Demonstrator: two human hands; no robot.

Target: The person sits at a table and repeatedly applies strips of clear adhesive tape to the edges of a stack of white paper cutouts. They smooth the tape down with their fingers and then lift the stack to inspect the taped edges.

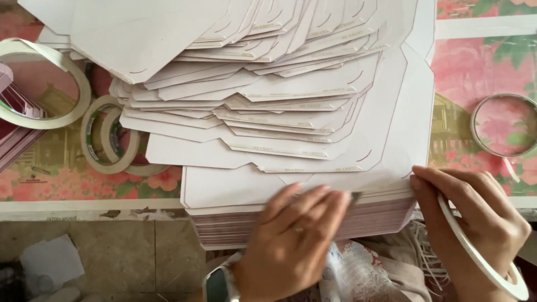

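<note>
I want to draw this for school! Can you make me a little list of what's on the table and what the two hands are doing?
Place: table covered with a pink flowered cloth
Main thing: big stack of white flat paper cut-outs, more fanned out above it
Left hand: lying flat on the stack's near edge, blurred; a watch on the wrist
Right hand: fingertips on the stack's right corner, thin white tape ring looped around it
Left of the pile: several tape rolls
Far right: one thin tape ring
Below the table: tiled floor
</note>
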